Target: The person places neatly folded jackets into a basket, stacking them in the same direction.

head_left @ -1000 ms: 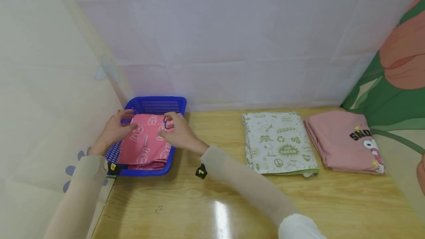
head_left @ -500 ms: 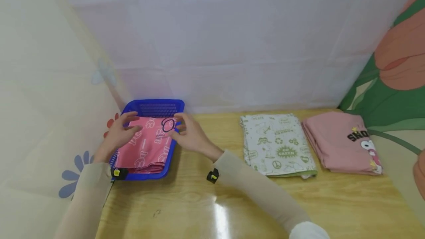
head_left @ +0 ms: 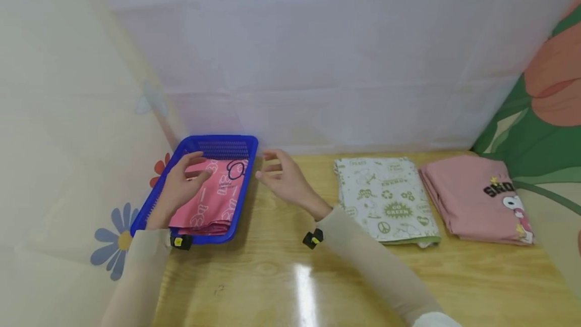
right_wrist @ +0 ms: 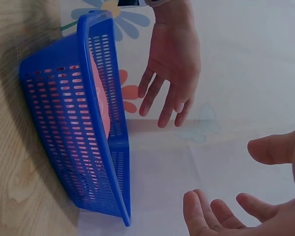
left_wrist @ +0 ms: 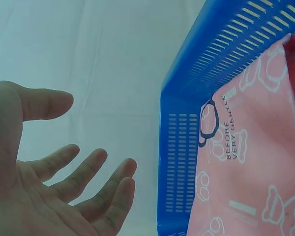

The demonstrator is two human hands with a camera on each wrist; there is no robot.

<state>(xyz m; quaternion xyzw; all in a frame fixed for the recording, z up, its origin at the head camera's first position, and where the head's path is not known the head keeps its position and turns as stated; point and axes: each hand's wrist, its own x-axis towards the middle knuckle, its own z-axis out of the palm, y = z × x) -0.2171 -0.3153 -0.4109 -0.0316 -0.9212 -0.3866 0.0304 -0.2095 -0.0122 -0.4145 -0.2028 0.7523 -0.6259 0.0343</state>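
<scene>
A folded pink cloth (head_left: 215,201) with white and dark printed figures lies inside a blue plastic basket (head_left: 252,151) at the table's left. Above the basket's left side hovers my left hand (head_left: 181,185), fingers loosely bent and holding nothing. The left wrist view shows that hand (left_wrist: 64,182) apart from the basket wall (left_wrist: 176,162). My right hand (head_left: 288,179) is just right of the basket, in the air, with nothing in it. In the right wrist view both the right hand (right_wrist: 255,206) and the left hand (right_wrist: 172,69) stay clear of the basket.
A folded white cloth with green print (head_left: 386,201) lies on the wooden table (head_left: 263,271), right of the middle. Beside it is a folded pink garment (head_left: 472,201) with a cartoon dog print. Hung sheets stand behind and at both sides.
Both hands have moved right in the head view, the right hand coming away from over the cloth to beside the basket. The pink cloth stays in the basket.
</scene>
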